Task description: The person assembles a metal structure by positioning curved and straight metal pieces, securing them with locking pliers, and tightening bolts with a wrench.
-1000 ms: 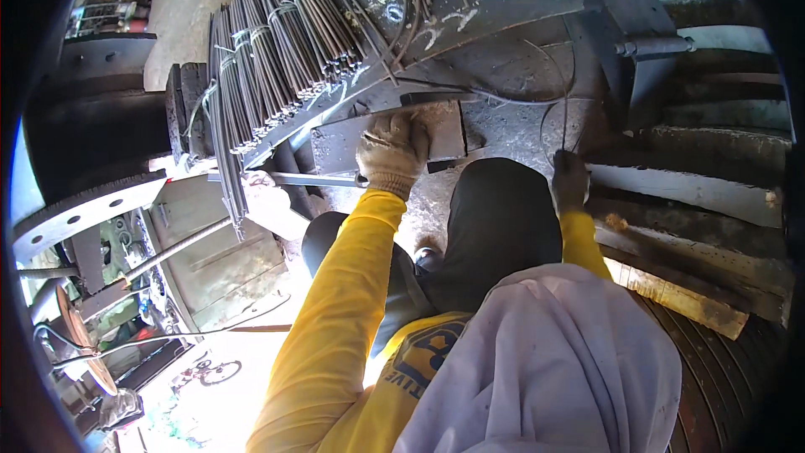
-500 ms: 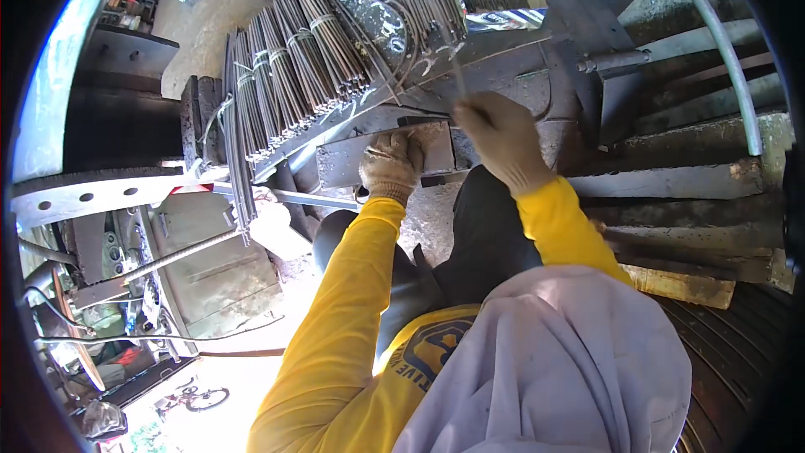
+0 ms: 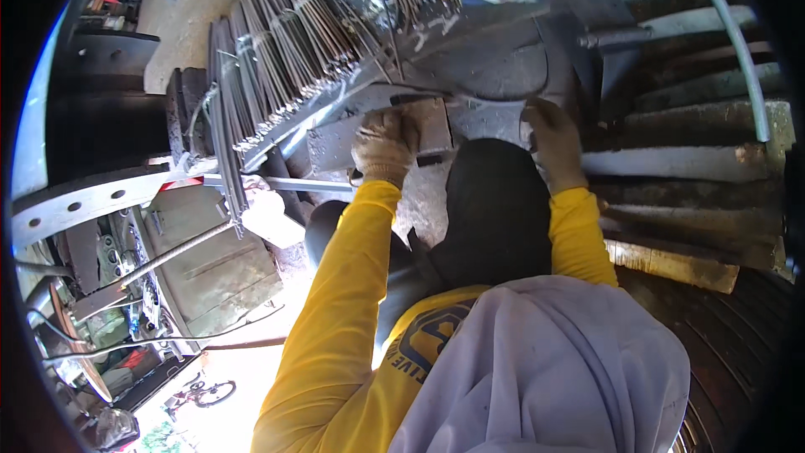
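Observation:
My left hand (image 3: 384,141), in a dirty work glove, rests with curled fingers on a flat steel plate (image 3: 331,144) in front of my knees. Whatever lies under those fingers is hidden. My right hand (image 3: 555,141), gloved too, is closed beside my right knee, to the right of the plate. Its fingers are dark and slightly blurred, so what they hold cannot be made out. A dark metal bench surface (image 3: 495,63) lies beyond both hands.
Tied bundles of thin steel rods (image 3: 281,42) lie beyond my left hand. Long heavy beams (image 3: 679,164) are stacked at the right, a grey pipe (image 3: 734,42) slanting above them. A perforated metal bar (image 3: 101,199) crosses the left side.
My right hand has moved right and slightly down, away from the plate. The thin blurred rod rising from it earlier no longer shows there. My left hand stays on the plate.

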The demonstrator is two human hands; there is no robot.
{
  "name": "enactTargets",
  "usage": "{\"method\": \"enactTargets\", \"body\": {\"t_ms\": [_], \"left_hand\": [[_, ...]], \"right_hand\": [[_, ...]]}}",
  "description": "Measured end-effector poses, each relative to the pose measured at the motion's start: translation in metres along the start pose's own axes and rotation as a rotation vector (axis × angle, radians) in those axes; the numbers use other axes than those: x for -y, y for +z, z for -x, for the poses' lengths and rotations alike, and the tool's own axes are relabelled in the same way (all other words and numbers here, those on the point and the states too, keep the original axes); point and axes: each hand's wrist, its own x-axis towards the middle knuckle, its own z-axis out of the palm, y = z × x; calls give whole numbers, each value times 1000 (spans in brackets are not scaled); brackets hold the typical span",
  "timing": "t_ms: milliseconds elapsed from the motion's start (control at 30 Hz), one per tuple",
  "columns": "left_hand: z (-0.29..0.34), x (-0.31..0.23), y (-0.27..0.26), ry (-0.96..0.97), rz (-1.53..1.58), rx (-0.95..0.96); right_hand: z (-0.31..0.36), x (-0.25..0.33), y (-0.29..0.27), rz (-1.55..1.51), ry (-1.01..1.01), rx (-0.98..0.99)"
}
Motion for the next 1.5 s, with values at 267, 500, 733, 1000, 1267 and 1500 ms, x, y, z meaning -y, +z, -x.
{"method": "enactTargets", "body": {"t_ms": [267,500,733,1000,1267,1500], "left_hand": [[9,15,17,-36,-119,59],[1,7,5,88,-118,28],[2,5,4,81,-133,63],[1,8,9,144,-115,41],[-1,3,5,120,-120,42],[1,4,5,124,-120,41]], "right_hand": [[0,-180,-68,584,145,-106],[0,-263,-43,605,420,-148],[-25,-297,17,934,159,152],[-56,-297,20,1049,425,222],[-12,-234,34,984,-76,121],[24,-153,14,612,-159,-25]]}}
